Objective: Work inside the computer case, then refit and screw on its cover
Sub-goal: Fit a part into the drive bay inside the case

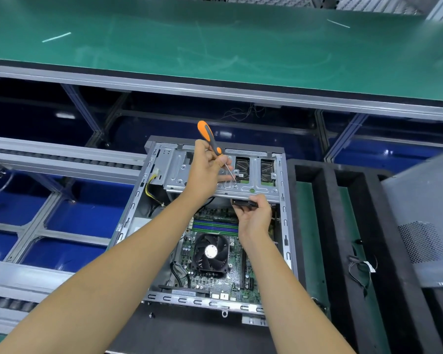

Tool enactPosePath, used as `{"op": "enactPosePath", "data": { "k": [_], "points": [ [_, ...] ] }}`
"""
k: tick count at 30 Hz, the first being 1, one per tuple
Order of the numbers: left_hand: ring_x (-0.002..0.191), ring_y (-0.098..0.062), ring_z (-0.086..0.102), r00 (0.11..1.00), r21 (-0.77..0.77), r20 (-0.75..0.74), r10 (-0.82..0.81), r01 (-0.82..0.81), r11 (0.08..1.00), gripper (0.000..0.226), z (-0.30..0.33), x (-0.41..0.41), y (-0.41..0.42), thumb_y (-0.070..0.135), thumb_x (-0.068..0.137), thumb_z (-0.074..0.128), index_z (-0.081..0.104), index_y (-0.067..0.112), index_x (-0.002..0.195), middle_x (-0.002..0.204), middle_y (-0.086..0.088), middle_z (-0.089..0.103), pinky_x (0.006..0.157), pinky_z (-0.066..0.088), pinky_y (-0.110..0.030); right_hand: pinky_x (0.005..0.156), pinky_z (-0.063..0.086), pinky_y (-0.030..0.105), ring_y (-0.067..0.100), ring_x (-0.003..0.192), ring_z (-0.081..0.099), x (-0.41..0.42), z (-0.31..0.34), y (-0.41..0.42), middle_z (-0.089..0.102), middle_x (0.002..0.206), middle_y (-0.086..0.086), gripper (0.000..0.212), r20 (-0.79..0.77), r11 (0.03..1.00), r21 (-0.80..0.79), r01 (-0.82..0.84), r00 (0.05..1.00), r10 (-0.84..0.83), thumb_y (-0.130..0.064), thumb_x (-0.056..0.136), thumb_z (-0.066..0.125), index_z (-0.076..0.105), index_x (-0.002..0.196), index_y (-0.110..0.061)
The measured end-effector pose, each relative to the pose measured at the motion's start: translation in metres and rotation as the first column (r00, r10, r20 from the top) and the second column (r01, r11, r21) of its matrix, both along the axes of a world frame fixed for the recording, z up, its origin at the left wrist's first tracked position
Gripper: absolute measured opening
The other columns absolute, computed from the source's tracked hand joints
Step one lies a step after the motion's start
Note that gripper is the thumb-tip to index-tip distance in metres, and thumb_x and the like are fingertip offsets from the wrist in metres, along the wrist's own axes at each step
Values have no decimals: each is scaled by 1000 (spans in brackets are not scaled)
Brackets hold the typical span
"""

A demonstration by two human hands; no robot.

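The computer case (283,226) is lying open on its side at the centre of the view, resting on a dark tabletop (189,333) that is showing at 6 o'clock below it. Inside the case, a black fan (210,251) is sitting on the green motherboard (215,279), and a metal drive cage (251,185) is spanning the case's far end, toward 12 o'clock from the fan.

The left hand (206,167) is gripping a screwdriver (209,136) with an orange and black handle, its fingers curling round the lower part of the handle while the handle is tilting up toward 11 o'clock. The thin shaft is slanting down toward 5 o'clock, with its tip meeting the top plate of the drive cage.

The right hand (255,218) is reaching in just below the cage's near edge, at 5 o'clock from the left hand, and is pinching a small black part (243,202) between its fingers right under that edge.

The grey cover (425,226) with a perforated vent patch is lying off the case at 3 o'clock, leaning over black foam dividers (330,226) that are standing between it and the case. A green conveyor belt (215,42) is running across the view at 12 o'clock.
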State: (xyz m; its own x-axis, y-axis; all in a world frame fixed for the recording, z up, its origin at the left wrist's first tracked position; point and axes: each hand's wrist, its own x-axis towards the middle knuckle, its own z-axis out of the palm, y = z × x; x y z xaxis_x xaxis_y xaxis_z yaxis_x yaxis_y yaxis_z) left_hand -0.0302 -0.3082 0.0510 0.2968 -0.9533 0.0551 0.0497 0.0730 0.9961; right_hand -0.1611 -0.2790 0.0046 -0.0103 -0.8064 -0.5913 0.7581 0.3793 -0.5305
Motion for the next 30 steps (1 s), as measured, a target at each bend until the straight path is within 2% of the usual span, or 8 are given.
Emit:
{"op": "enactPosePath", "data": {
  "k": [5, 10, 15, 26, 30],
  "points": [
    [87, -24, 72, 1000, -2, 14, -27, 27, 1000, 28, -1, 1, 1, 3, 101, 54, 37, 25, 97, 94, -14, 63, 67, 63, -43, 72, 59, 40, 24, 79, 60, 1, 0, 0, 55, 88, 10, 10, -7, 1000, 8, 3, 1000, -3, 3, 87, 54, 53, 88, -8],
    [87, -24, 72, 999, -14, 3, -33, 33, 999, 25, -3, 2, 2, 5, 101, 54, 38, 23, 99, 88, -7, 66, 66, 62, -42, 78, 59, 43, 26, 82, 59, 0, 0, 0, 54, 88, 10, 12, 3, 1000, -1, 1, 1000, -1, 3, 86, 53, 53, 85, -8],
    [85, -23, 72, 999, -9, -10, -30, 30, 999, 25, -2, 2, 3, 4, 101, 53, 38, 23, 99, 90, -9, 64, 65, 62, -40, 81, 59, 45, 26, 83, 59, 1, 1, 0, 54, 88, 10, 13, 11, 1000, -3, 12, 1000, -12, 4, 87, 53, 52, 84, -9],
    [87, -20, 73, 999, -10, -5, -35, 35, 999, 23, -3, 1, 4, 4, 102, 52, 38, 22, 100, 86, -2, 68, 65, 62, -38, 72, 59, 41, 26, 80, 63, 0, 1, 1, 56, 89, 11, 10, -9, 1000, 0, 18, 1000, -18, 3, 87, 54, 53, 85, -7],
    [89, -22, 73, 999, -1, -4, -40, 40, 999, 23, -1, 1, 4, 3, 103, 51, 37, 22, 99, 91, -9, 66, 67, 62, -39, 71, 59, 41, 28, 85, 61, 1, 2, 0, 55, 96, 13, 18, -11, 999, 6, 36, 999, -36, 4, 87, 54, 51, 101, -7]
  ]
}}
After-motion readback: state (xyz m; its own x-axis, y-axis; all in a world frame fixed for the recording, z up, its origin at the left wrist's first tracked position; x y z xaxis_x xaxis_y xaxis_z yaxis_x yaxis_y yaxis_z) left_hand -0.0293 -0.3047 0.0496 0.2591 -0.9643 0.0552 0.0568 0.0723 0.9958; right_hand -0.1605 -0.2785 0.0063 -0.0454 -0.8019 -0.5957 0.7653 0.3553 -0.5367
